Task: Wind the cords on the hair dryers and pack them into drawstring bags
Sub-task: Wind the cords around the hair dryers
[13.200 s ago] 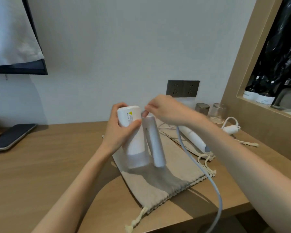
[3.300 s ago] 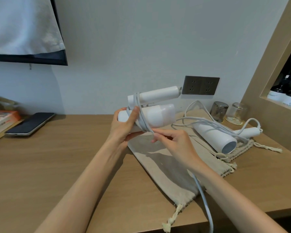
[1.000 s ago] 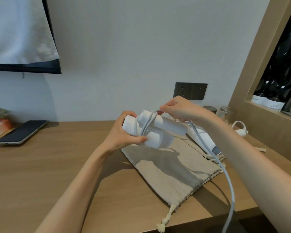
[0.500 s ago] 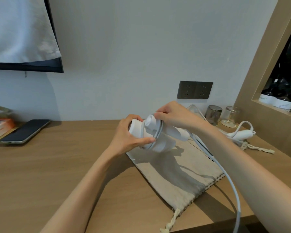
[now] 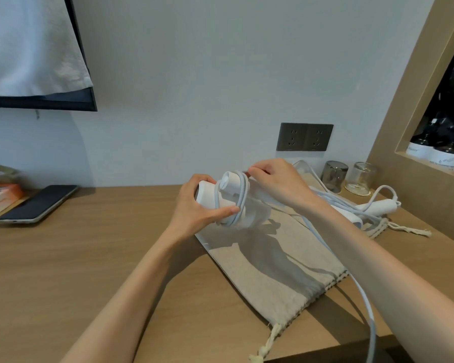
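While left hand (image 5: 194, 208) grips dryer (image 5: 257, 214), right (image 5: 278, 182) pinches cord (image 5: 243, 196).

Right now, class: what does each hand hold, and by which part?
The left hand grips the hair dryer round its body; the right hand pinches its cord at the windings.

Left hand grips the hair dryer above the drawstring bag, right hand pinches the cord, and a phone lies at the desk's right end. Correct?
Not quite. In the head view the phone lies at the left end of the desk; the rest stands.
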`<state>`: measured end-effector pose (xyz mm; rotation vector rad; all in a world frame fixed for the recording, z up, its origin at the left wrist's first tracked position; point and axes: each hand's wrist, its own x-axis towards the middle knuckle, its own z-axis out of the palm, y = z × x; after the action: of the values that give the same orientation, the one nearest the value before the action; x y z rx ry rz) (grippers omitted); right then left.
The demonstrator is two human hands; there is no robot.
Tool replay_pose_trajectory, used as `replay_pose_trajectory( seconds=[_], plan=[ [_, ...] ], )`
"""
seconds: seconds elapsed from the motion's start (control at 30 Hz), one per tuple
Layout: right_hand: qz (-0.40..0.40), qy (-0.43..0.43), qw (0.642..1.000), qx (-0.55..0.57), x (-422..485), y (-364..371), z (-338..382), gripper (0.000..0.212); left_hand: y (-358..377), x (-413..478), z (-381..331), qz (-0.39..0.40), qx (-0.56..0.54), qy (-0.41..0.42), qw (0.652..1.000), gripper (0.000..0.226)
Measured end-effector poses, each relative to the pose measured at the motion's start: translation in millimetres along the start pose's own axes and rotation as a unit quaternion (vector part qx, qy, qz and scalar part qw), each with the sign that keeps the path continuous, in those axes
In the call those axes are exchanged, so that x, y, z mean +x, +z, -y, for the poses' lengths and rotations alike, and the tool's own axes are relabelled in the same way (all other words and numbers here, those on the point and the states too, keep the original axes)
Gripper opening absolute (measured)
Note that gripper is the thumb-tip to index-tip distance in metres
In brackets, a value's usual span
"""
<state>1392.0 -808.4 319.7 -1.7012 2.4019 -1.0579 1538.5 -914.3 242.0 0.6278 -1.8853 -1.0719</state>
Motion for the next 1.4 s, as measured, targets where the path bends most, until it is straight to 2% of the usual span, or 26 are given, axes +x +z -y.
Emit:
replay_pose_trajectory(
  seconds=[0.2,0.4,0.63,0.77,0.87,0.93,1.07,1.17,1.23,1.3,1.4],
  plan=[
    [-0.047,-0.069,0.994,-0.076,-5,4,10,0.034,-2,-1,-8,-0.036,-0.073,-0.037,0.996,0.061],
    [-0.076,-0.151,0.981,-0.099,-39,16,17,0.026,-8,1,-11,-0.094,-0.187,-0.119,0.971,0.047],
    [-0.033,-0.143,0.987,-0.067,-40,37,0,0.023,-3,0,-17,-0.115,-0.26,-0.187,0.94,0.048],
    [-0.026,-0.141,0.988,-0.064,-41,38,-3,0.024,-1,-3,-22,-0.111,-0.284,-0.199,0.931,0.044],
    [-0.012,-0.119,0.993,0.006,-38,37,-1,0.031,0,-5,-27,-0.108,-0.314,-0.205,0.921,0.044],
    [-0.01,-0.093,0.992,0.09,-38,38,0,0.035,0,-5,-30,-0.11,-0.33,-0.208,0.914,0.046],
    [0.072,-0.018,0.962,0.261,-38,29,0,0.039,-2,-6,-33,-0.106,-0.354,-0.205,0.906,0.054],
    [0.171,0.046,0.937,0.301,-36,19,-4,0.038,-1,-7,-34,-0.088,-0.371,-0.206,0.901,0.058],
    [0.217,0.072,0.921,0.316,-36,17,-6,0.04,-1,-7,-35,-0.081,-0.377,-0.202,0.9,0.072],
    [0.244,0.104,0.907,0.329,-36,19,-10,0.039,-4,-5,-34,-0.071,-0.382,-0.193,0.901,0.08],
    [0.249,0.131,0.903,0.326,-37,21,-18,0.04,-10,-2,-32,-0.052,-0.389,-0.181,0.902,0.07]
  ],
)
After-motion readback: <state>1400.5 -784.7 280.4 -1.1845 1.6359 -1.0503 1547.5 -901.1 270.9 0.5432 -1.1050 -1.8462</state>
